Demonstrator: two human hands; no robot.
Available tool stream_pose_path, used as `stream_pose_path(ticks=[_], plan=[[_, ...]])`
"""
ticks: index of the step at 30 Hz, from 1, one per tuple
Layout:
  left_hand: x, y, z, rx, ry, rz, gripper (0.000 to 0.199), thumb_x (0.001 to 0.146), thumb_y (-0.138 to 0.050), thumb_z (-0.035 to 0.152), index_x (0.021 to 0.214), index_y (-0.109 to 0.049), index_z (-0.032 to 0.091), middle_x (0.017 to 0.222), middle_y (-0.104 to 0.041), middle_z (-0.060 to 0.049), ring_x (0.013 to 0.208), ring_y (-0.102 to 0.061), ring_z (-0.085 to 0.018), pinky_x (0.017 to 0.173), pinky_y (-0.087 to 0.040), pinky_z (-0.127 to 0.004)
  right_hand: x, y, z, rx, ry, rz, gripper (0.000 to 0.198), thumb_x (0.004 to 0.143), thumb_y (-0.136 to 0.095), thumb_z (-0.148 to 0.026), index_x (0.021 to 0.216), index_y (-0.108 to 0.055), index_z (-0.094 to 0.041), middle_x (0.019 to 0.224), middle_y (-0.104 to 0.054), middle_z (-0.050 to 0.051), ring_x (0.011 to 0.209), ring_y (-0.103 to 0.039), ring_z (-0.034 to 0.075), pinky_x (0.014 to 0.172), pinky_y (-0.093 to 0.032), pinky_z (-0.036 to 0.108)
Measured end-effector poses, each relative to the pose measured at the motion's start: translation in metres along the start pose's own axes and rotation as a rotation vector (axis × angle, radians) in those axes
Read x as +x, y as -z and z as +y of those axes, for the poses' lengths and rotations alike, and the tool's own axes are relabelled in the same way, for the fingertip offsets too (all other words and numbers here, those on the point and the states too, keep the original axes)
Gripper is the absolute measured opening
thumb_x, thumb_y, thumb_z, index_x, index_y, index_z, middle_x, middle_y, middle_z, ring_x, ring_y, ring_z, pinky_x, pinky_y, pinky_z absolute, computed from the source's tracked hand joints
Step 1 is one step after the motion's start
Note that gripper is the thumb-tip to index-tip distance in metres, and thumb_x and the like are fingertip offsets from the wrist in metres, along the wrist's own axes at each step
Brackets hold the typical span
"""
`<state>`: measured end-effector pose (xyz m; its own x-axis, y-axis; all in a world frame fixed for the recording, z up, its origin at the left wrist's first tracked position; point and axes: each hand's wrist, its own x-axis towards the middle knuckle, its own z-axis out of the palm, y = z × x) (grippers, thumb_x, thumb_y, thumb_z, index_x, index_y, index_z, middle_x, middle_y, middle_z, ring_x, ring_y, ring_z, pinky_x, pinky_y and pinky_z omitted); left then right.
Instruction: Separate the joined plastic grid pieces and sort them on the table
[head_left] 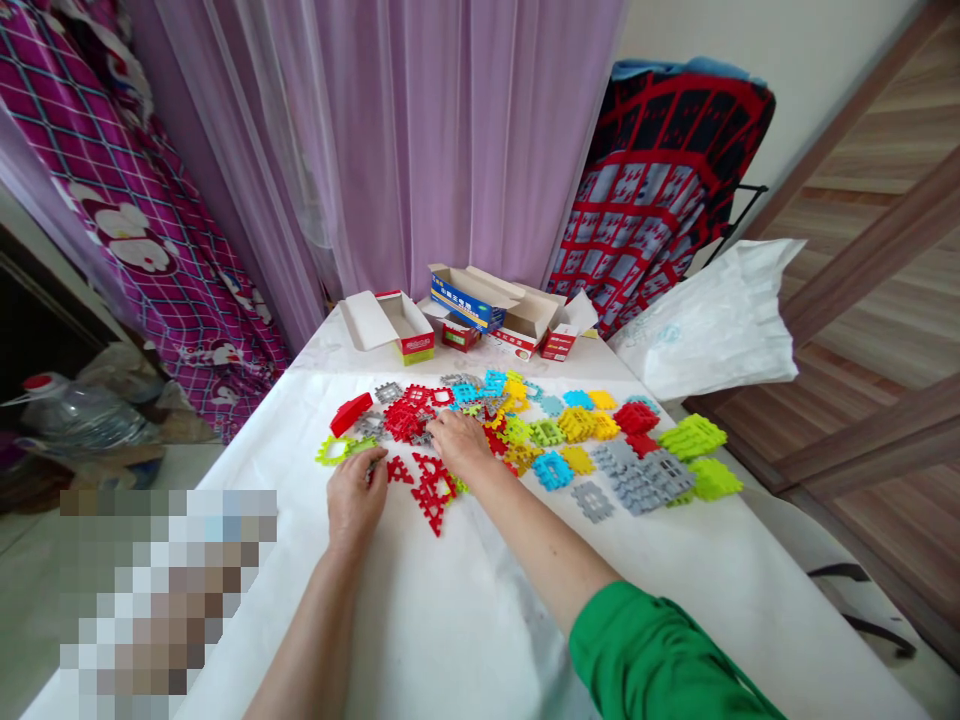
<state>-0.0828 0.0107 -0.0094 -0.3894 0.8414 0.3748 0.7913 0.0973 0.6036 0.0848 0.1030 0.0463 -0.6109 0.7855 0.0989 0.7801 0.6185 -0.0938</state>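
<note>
My left hand [356,497] is above the white tabletop at the near left of a pile of plastic interlocking building pieces, its fingers curled together. A small dark bit shows between the fingertips, too small to name. My right hand [459,442] reaches into the middle of the pile, fingers bunched downward beside red gear-edged pieces [406,420]; what its fingertips grip is hidden. Red triangular pieces [431,490] lie between the hands. A lime-green ring-shaped piece [330,451] and a red block-like piece [350,412] lie just beyond my left hand.
Sorted stacks lie to the right: grey squares [645,480], lime-green squares [694,437], yellow squares [577,425] and a blue stack [553,470]. Opened cardboard boxes [469,297] stand at the back. A white bag [716,325] is at the right edge, before purple curtains [450,130].
</note>
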Motion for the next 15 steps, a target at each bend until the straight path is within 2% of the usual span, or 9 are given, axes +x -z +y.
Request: stream_pose_path(ticks=[5, 9, 15], plan=[[0.000, -0.001, 0.002, 0.039, 0.010, 0.002, 0.028, 0.084, -0.047, 0.032, 0.097, -0.069, 0.022, 0.103, -0.074, -0.007, 0.100, -0.066, -0.025, 0.091, -0.048, -0.038, -0.013, 0.004, 0.009, 0.077, 0.010, 0.089, 0.024, 0.095, -0.045, -0.027, 0.105, -0.066, -0.024, 0.106, -0.065, 0.006, 0.101, -0.056, 0.021, 0.087, -0.042, 0.030], [-0.002, -0.001, 0.001, 0.065, -0.008, 0.003, 0.027, 0.085, -0.047, 0.032, 0.098, -0.069, 0.022, 0.103, -0.074, -0.006, 0.100, -0.065, -0.025, 0.091, -0.048, -0.038, -0.041, 0.010, 0.020, 0.284, -0.162, 0.153, 0.028, 0.097, -0.040, -0.027, 0.103, -0.067, -0.023, 0.101, -0.069, 0.004, 0.095, -0.061, 0.016, 0.081, -0.042, 0.025], [-0.002, -0.001, 0.001, 0.067, -0.011, -0.005, 0.028, 0.084, -0.046, 0.032, 0.096, -0.069, 0.021, 0.102, -0.074, -0.007, 0.099, -0.066, -0.026, 0.090, -0.048, -0.039, -0.107, 0.008, 0.046, 0.508, -0.297, 0.063, 0.027, 0.092, -0.044, -0.028, 0.092, -0.070, -0.022, 0.085, -0.072, 0.000, 0.079, -0.064, 0.015, 0.069, -0.043, 0.022]])
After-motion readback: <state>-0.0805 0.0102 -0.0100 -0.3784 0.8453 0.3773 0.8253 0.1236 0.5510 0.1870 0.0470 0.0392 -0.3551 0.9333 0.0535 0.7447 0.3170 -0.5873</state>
